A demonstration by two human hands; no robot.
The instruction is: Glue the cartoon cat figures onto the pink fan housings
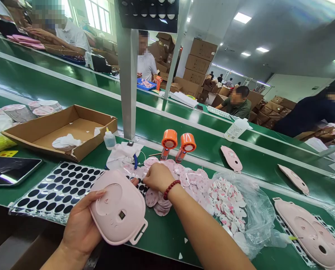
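Note:
My left hand [80,225] grips a pink plastic shell [118,208] from below, its flat side tilted up over the table's near edge. My right hand [157,176], a red bead bracelet on its wrist, is closed in a pinch just beyond the shell's top edge, above a sheet of black round stickers [57,191]. What the fingertips pinch is hidden. A loose pile of pink round discs [184,178] spreads to the right of that hand.
A clear bag of small pink and white parts [232,206] lies right of the discs. More pink shells [308,228] lie at the right. Two orange-headed tools [177,144], a cardboard tray [60,131], a dark tablet [10,168] and a steel post [128,75] stand behind. Other people work across the green conveyor.

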